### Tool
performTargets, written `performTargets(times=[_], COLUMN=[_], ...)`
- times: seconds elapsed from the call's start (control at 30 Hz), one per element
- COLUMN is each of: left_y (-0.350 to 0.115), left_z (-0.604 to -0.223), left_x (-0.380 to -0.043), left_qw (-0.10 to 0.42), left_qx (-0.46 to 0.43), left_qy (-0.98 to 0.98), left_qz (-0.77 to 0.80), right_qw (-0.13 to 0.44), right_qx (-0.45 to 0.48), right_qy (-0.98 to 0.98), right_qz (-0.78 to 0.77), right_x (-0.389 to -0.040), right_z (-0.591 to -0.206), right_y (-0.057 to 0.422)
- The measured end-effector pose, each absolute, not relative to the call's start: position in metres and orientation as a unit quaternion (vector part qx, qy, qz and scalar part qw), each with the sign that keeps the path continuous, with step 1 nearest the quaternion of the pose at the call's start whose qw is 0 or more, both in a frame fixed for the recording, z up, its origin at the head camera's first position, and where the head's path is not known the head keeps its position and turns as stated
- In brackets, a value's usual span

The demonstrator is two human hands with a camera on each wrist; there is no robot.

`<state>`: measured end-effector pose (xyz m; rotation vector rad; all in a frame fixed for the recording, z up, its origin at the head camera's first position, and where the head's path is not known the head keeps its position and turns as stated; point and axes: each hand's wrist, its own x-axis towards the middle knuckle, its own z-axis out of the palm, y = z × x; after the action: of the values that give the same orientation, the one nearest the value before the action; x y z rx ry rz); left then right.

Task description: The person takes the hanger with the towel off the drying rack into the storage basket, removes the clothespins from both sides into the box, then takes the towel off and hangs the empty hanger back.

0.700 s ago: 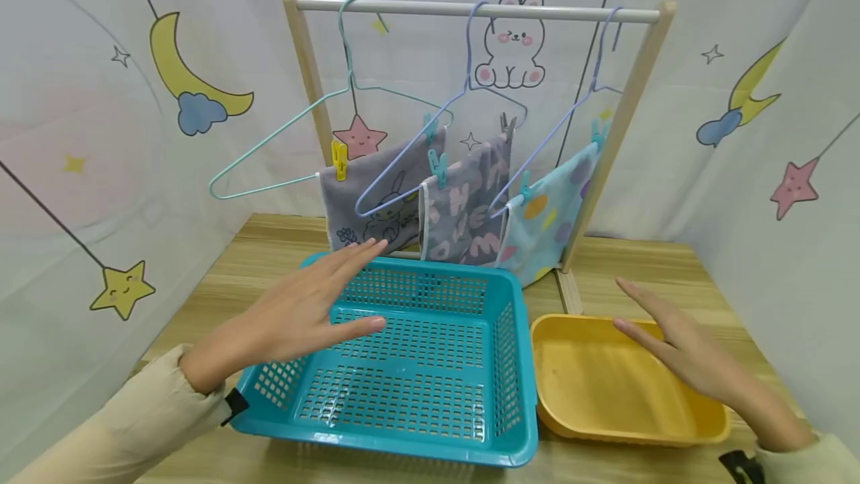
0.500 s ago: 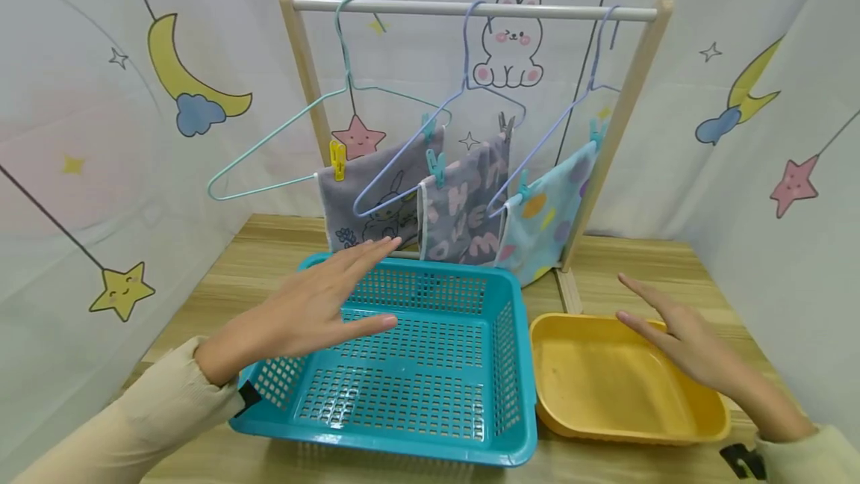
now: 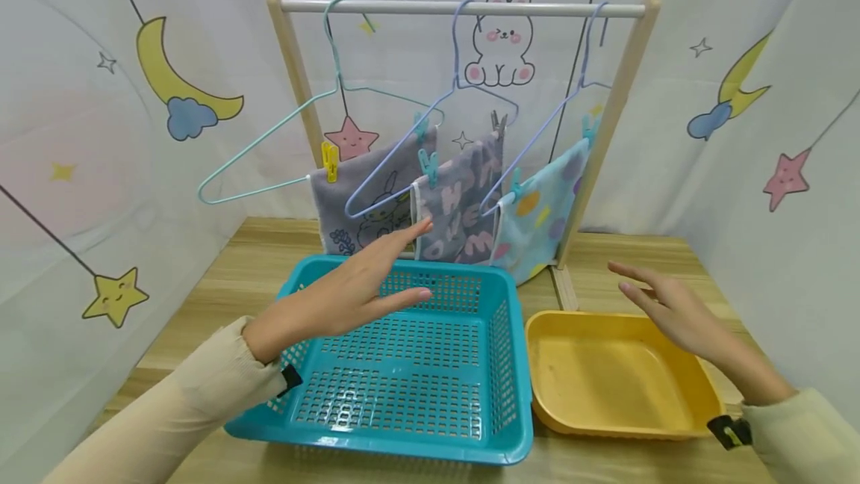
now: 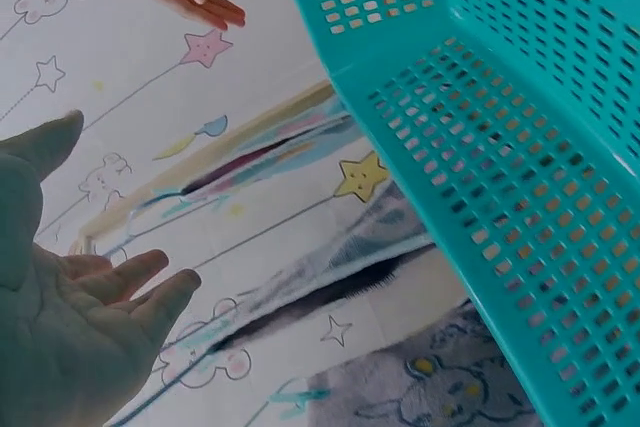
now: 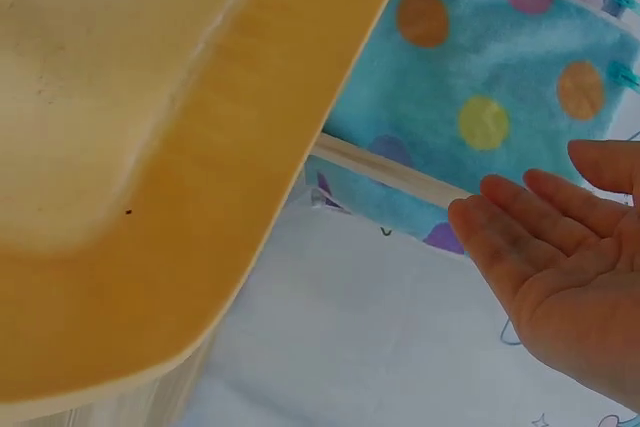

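My left hand [image 3: 349, 286] hovers over the left part of a teal perforated basket [image 3: 416, 451], fingers straight and thumb apart, holding nothing. My right hand [image 3: 678, 312] is above the back right of a yellow basin [image 3: 605, 424], also with nothing in it. Behind the basket three towels hang on hangers: a grey one with a rabbit [image 3: 356, 193], a grey one with letters [image 3: 457, 200] and a light blue dotted one [image 3: 544, 208]. Clothespins, among them a yellow clothespin [image 3: 330, 161] and a teal clothespin [image 3: 428, 166], grip their top edges.
A rack with wooden posts [image 3: 608, 125] and a metal bar [image 3: 403, 7] carries a green hanger [image 3: 269, 137] and two bluish-purple hangers. It stands at the back of the wooden table [image 3: 222, 267]. Patterned white cloth [image 3: 752, 170] encloses the back and sides.
My left hand has moved right and slightly up over the basket. The right hand shifts slightly up and left in view. The whole head view has drifted a little; basket, basin and towels stay put.
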<state>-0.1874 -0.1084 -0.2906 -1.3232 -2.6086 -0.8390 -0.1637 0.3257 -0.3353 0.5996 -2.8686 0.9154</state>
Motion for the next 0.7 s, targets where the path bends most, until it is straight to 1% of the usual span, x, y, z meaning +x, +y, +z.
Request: performTargets(times=[0.1,0.2,0.47,0.6,0.7], left_y=[-0.098,-0.09,-0.074,-0.066,-0.061], left_z=[-0.289,-0.288,-0.287,-0.284,-0.281], left_x=[-0.191,-0.196,-0.207,-0.209,-0.21], left_qw=[0.06,0.063,0.082,0.076,0.07], left_qx=[-0.437,-0.445,-0.457,-0.455,-0.449], left_qy=[-0.848,-0.842,-0.832,-0.832,-0.835], left_qz=[-0.294,-0.299,-0.305,-0.308,-0.311], right_qw=[0.057,0.061,0.071,0.062,0.074], right_qx=[0.208,0.214,0.167,0.151,0.151], right_qy=[-0.927,-0.921,-0.927,-0.929,-0.922], right_qz=[0.306,0.319,0.328,0.333,0.348], right_x=[-0.17,-0.178,-0.198,-0.207,-0.218], right_z=[-0.332,-0.327,-0.318,-0.317,-0.318], right_y=[0.326,0.327,0.326,0.322,0.32])
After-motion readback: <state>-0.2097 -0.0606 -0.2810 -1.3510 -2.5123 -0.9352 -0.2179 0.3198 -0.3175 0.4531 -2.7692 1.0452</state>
